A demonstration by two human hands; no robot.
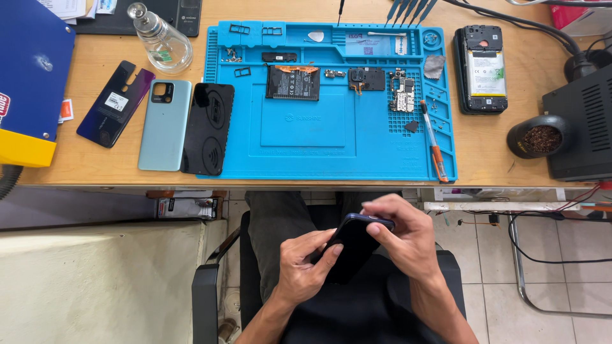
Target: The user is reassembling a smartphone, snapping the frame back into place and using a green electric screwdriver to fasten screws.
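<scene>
1. Both hands hold a dark phone over the lap, below the counter edge. Left hand grips its lower end, thumb on the face; right hand pinches the upper edge with its fingertips.
2. Judging by its look, the phone is stiff, thin and smooth, probably slippery and fragile at the glass; the long side edges seem the safest hold, not the face.
3. On the counter's far left sits a blue box with a yellow corner.
4. Next come three back covers side by side: purple, pale green and black. A glass bottle stands behind them.
5. A blue mat fills the middle, carrying a battery, small boards and a screwdriver along its right side.
6. Right of the mat lies an opened phone, its battery exposed.
7. Farther right are a black pot of brass wool and a black station, with cables running behind it and hanging below the counter.
</scene>
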